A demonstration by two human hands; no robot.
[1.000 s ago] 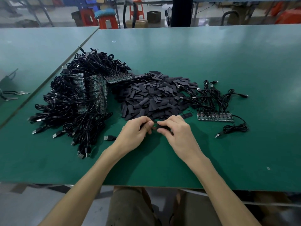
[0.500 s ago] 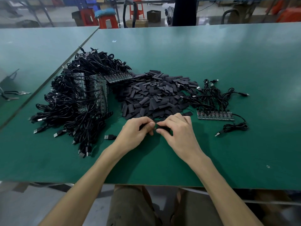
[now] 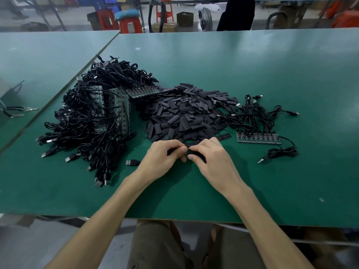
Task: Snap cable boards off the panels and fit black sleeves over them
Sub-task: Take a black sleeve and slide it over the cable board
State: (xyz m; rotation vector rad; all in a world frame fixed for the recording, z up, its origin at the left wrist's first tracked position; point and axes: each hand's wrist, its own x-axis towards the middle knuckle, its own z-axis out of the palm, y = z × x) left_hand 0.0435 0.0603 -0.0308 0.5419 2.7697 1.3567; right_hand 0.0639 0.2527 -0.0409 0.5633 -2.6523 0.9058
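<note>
My left hand and my right hand meet fingertip to fingertip just in front of the heap of black sleeves. The right hand pinches a black sleeve. The left hand pinches a small cable board, mostly hidden by the fingers; its USB plug lies on the table to the left. A green panel of boards with cables lies to the right. A big pile of cabled panels sits on the left.
The green table ends at its front edge near my legs. A loose coiled cable lies right of my hands. A second table adjoins on the left with keys on it. Stools and boxes stand beyond.
Both hands stay pressed together in the same spot; the fingers shift only slightly on the sleeve and board.
</note>
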